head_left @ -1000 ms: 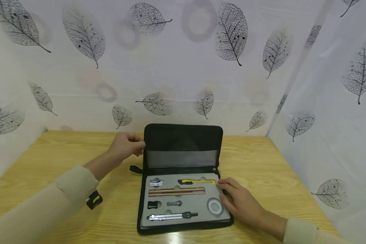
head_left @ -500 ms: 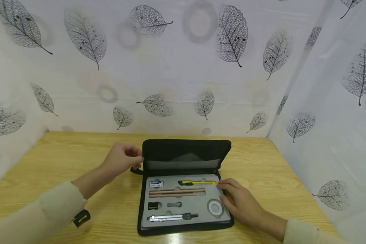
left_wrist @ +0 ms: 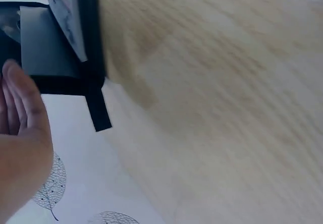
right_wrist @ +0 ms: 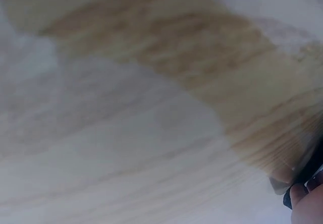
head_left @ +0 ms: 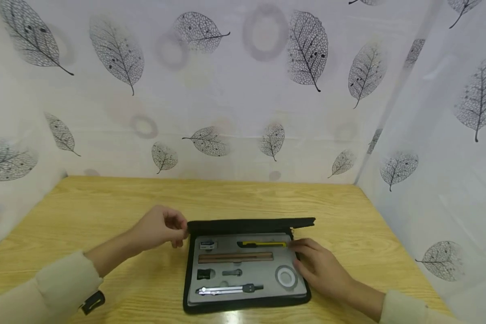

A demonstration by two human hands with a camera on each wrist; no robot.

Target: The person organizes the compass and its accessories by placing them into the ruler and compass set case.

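A black zip case lies on the table with its lid tilted up, seen nearly edge-on in the head view. My left hand pinches the lid's left edge between thumb and fingers; the left wrist view shows this hand beside the lid's inner pocket. My right hand rests its fingers on the case's right edge. In the grey insert sit an eraser, a yellow utility knife, copper-coloured pencils, a black sharpener, a compass and a white ring.
The case stands on a wood-grain table. Leaf-patterned sheeting hangs behind the table and along its sides. A black strap loop sticks out from the case's corner. A dark band with a black piece hangs under the left sleeve.
The lid has swung down from nearly upright toward the insert, with my left hand lowering along with it. My right hand has stayed at the case's right edge.
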